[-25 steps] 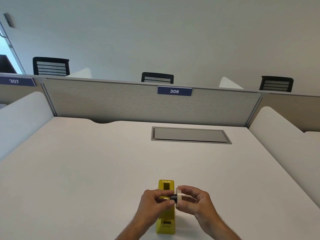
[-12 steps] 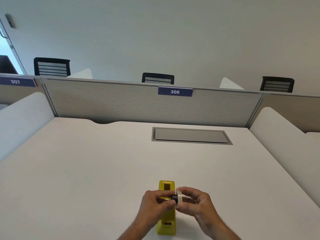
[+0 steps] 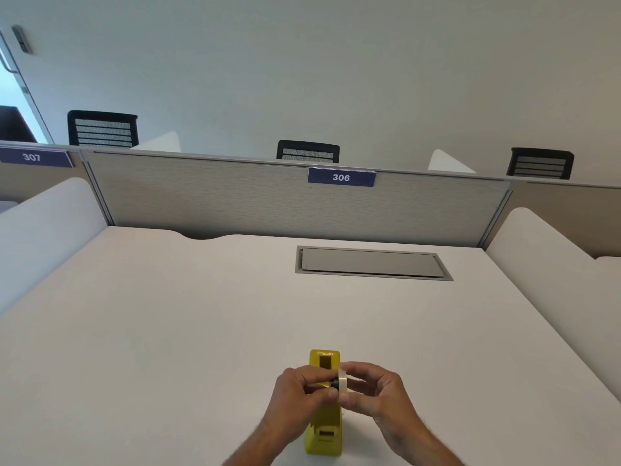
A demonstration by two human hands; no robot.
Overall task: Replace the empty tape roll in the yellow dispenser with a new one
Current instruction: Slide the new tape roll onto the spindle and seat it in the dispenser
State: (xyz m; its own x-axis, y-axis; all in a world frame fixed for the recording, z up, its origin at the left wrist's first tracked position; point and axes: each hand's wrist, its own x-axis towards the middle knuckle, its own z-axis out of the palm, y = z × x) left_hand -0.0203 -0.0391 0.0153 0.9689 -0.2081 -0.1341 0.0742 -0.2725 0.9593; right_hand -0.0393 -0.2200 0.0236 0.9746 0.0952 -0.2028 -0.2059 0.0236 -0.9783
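A yellow tape dispenser [image 3: 323, 435] stands on the white desk [image 3: 168, 331] near the front edge, lengthwise away from me. Both hands meet just above its middle. My right hand [image 3: 373, 390] pinches a pale tape roll [image 3: 342, 381] held on edge. My left hand [image 3: 300, 390] grips a small black hub [image 3: 335, 382] that sticks into the roll's left side. The dispenser's middle is hidden by my fingers.
A grey cable hatch [image 3: 373, 263] is set into the desk further back. A grey partition [image 3: 268, 200] with a "306" label closes the far edge, with low white side panels left and right. Black chair backs show behind it.
Almost nothing differs: both hands keep the same grip on hub and roll above the dispenser, with the roll pressed slightly closer to the left fingers.
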